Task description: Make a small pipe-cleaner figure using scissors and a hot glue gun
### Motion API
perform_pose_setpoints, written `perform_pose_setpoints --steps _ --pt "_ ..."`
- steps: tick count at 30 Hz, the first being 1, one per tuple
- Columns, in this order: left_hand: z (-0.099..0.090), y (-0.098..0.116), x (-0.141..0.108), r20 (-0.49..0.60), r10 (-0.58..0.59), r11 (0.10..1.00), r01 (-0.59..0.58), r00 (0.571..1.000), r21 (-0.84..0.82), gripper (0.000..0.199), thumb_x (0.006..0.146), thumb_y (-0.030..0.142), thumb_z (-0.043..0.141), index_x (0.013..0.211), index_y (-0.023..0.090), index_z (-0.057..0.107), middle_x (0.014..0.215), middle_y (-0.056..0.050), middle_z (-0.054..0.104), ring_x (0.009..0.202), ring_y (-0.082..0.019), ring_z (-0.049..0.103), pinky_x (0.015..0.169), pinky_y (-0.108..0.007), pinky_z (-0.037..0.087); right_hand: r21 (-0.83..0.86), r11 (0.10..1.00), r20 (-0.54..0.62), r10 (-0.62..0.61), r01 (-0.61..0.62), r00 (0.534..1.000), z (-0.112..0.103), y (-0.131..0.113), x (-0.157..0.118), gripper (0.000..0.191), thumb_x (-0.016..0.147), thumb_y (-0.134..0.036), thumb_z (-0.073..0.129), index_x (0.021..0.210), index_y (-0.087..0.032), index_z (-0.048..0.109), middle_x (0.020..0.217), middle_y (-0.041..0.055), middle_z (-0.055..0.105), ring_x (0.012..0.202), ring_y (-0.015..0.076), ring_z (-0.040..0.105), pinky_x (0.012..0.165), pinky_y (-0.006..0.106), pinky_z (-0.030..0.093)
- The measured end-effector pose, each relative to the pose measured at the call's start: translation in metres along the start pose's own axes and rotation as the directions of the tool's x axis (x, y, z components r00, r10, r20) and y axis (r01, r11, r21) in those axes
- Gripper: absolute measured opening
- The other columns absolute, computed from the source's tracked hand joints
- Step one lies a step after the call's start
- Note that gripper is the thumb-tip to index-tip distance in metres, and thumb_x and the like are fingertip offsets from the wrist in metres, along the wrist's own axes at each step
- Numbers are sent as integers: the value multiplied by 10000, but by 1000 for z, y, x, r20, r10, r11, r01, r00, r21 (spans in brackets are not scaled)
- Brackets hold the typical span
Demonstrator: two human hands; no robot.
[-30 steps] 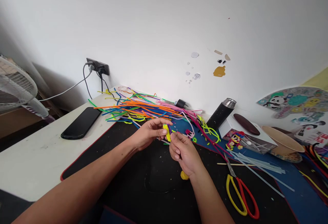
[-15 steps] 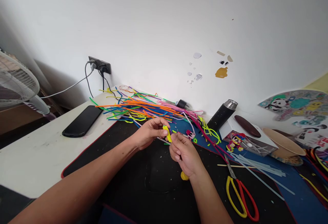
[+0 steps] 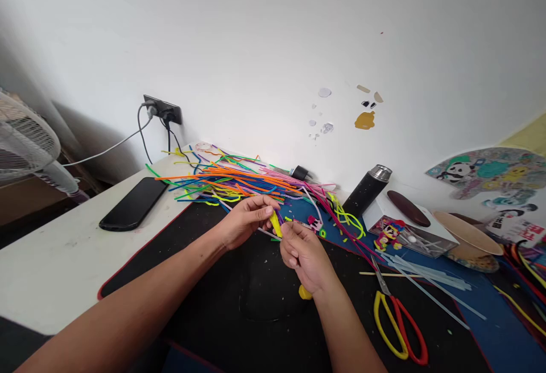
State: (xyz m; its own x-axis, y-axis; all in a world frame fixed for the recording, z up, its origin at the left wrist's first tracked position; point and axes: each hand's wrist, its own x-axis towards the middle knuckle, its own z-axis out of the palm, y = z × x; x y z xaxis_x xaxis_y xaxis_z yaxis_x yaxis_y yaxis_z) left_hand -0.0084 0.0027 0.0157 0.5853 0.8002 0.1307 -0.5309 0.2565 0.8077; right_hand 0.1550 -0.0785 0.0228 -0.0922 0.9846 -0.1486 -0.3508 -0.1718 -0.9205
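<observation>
A small yellow piece (image 3: 276,224), fuzzy like twisted pipe cleaner, is pinched between my two hands above the black mat (image 3: 256,282). My left hand (image 3: 249,219) grips its upper end between thumb and fingers. At its lower end, my right hand (image 3: 301,251) is closed with thumb against forefinger. A bit of purple shows beside the yellow. Under my right wrist a yellow lump (image 3: 305,292) lies on the mat, partly hidden. Behind my hands spreads a pile of coloured pipe cleaners (image 3: 239,177).
Scissors with yellow and red handles (image 3: 398,327) lie at the right, near pale translucent sticks (image 3: 430,273) and a small colourful figure (image 3: 390,233). A black flask (image 3: 367,191) leans by a white box (image 3: 379,214). A phone (image 3: 134,203) rests on the left.
My left fingers have shifted slightly on the yellow piece, which now shows longer and slimmer between my hands. The whole view has moved a little.
</observation>
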Motion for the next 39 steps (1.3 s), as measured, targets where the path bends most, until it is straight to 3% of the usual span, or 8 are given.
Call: perform_pose_setpoints --steps 15,22,39 --pt "1 0 2 -31 41 999 -41 999 19 286 736 334 912 743 134 708 747 -14 623 623 -107 552 575 -223 446 -23 1000 -10 12 -12 1000 0 0 -1 427 768 -529 872 802 -175 636 472 -121 351 385 42 287 412 222 128" --pt "-1 -1 1 -65 25 998 -21 998 63 353 706 384 935 923 139 803 812 -30 661 671 -116 579 600 -224 467 -15 1000 3 8 -8 1000 0 -1 0 419 790 -534 852 808 -176 636 478 -122 344 388 44 284 415 224 124" --pt "-2 0 1 -34 33 998 -30 999 61 287 731 366 915 789 135 754 768 -24 638 624 -110 581 568 -210 482 -17 1000 15 19 -19 1000 3 -3 -2 443 777 -535 860 767 -188 584 481 -119 357 389 42 291 412 219 134"
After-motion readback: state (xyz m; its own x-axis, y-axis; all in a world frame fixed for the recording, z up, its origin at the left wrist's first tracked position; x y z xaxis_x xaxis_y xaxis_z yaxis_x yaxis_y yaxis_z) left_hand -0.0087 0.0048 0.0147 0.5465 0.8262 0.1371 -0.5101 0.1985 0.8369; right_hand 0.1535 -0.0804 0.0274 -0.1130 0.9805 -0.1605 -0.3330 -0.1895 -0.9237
